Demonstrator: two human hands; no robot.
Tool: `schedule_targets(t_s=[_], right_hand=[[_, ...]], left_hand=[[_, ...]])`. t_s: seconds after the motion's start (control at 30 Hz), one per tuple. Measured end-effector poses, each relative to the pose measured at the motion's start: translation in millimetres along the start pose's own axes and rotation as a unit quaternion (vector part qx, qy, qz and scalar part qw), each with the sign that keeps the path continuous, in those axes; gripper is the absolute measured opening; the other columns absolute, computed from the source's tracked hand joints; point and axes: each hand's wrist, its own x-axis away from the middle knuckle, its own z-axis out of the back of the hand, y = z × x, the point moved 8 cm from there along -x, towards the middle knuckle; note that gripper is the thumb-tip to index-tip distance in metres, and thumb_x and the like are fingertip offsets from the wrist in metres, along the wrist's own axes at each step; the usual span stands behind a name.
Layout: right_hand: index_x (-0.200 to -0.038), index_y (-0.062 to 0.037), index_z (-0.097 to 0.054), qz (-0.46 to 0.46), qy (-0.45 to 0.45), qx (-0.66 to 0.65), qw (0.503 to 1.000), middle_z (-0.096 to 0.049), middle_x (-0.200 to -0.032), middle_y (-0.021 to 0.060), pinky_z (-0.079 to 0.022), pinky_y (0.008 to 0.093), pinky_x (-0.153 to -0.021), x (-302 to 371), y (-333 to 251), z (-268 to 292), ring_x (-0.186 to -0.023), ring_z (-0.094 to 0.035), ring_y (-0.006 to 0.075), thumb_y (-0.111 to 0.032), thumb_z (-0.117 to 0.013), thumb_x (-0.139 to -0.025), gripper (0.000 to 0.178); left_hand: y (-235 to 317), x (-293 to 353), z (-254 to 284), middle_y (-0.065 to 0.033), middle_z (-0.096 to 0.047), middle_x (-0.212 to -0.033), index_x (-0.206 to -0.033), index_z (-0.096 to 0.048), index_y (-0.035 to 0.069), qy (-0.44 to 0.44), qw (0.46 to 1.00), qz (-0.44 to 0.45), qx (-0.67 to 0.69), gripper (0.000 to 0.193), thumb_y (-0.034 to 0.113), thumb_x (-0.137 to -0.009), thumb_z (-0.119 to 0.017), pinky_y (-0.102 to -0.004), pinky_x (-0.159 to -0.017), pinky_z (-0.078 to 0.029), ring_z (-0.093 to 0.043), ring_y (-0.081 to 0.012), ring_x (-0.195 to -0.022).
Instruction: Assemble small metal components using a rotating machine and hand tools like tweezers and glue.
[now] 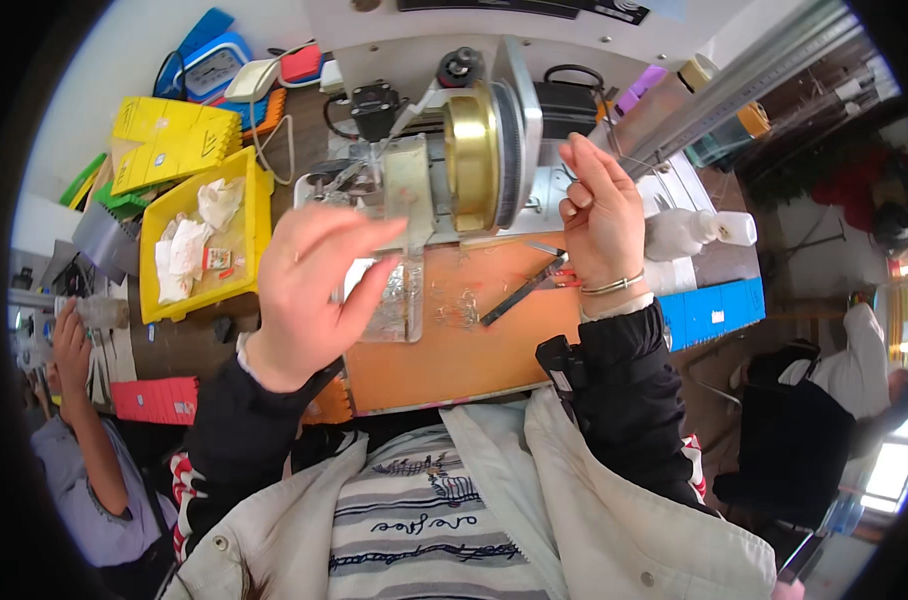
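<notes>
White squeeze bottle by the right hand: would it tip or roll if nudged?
The bottle seems to lie on its side, so it probably can't tip but may roll. It looks like thin translucent plastic, so likely light and slightly squashy. The right hand isn't touching it.

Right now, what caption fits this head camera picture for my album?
Two bare hands, left hand and right hand, raised above an orange work mat before a brass-coloured round machine drum.

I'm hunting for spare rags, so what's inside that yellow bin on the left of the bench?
The yellow bin holds crumpled white cloths or papers and a small red and white packet. Anything beneath the white pile is covered, so it cannot be seen.
</notes>
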Motion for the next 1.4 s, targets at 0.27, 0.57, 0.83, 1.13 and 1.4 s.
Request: schedule_targets(t_s=[0.27, 0.57, 0.83, 1.13, 1.4], right_hand=[[-0.095, -0.0010, -0.071, -0.083, -0.217, 0.131, 0.964, -0.062, -0.068, -0.0034, -0.035, 0.0187, -0.046, -10.4, 21.3, -64.2, -0.050, -0.045, 0.0014, -0.004, -0.063, -0.090, 0.010], [-0.089, -0.0017, -0.071, -0.102, -0.262, 0.160, 0.946, -0.062, -0.065, -0.0028, -0.032, 0.0189, -0.044, -16.3, 25.7, -78.2, -0.047, -0.044, 0.0011, 0.004, -0.063, -0.083, 0.011], [-0.109, 0.0006, -0.065, -0.097, -0.168, 0.077, 0.978, -0.059, -0.078, -0.0010, -0.030, 0.0195, -0.049, -2.5, 12.4, -23.2, -0.053, -0.040, 0.0023, -0.005, -0.060, -0.097, 0.015], [-0.101, -0.0037, -0.063, -0.048, -0.105, 0.095, 0.989, -0.050, -0.070, -0.0058, -0.029, 0.0204, -0.049, 4.0, 7.0, -16.0, -0.054, -0.038, 0.0024, -0.011, -0.061, -0.099, 0.008], [-0.101, -0.0042, -0.062, -0.051, -0.087, 0.122, 0.987, -0.049, -0.069, -0.0051, -0.029, 0.0200, -0.049, 8.2, 9.4, -12.1, -0.054, -0.037, 0.0024, -0.014, -0.061, -0.099, 0.010]], left_hand=[[-9.3, -51.5, -24.4, -0.0001, -0.071, -0.090, -0.132, -0.059, 0.010, 0.022, 0.996, 0.006, -0.081, 0.065, 0.005, -0.070, -0.080, -0.0346, -0.081, -0.045, -0.063, -0.0210, -0.085], [-26.7, -54.4, -44.9, 0.0039, -0.070, -0.077, -0.135, -0.057, 0.012, 0.035, 0.996, 0.034, -0.080, 0.071, 0.003, -0.069, -0.078, -0.0333, -0.072, -0.044, -0.063, -0.0177, -0.075], [-54.3, -22.5, 32.7, -0.0048, -0.067, -0.082, -0.120, -0.070, 0.006, 0.018, 0.992, 0.123, -0.011, 0.041, -0.006, -0.081, -0.067, -0.0306, -0.076, -0.044, -0.058, -0.0200, -0.077], [-77.7, -1.4, 38.7, -0.0011, -0.058, -0.077, -0.098, -0.078, 0.015, 0.010, 0.987, 0.059, -0.147, 0.038, -0.007, -0.070, -0.065, -0.0334, -0.073, -0.041, -0.058, -0.0204, -0.075], [-83.2, 3.5, 32.6, -0.0003, -0.058, -0.076, -0.094, -0.078, 0.015, 0.001, 0.985, 0.066, -0.160, 0.036, -0.007, -0.069, -0.064, -0.0338, -0.070, -0.040, -0.058, -0.0197, -0.073]])
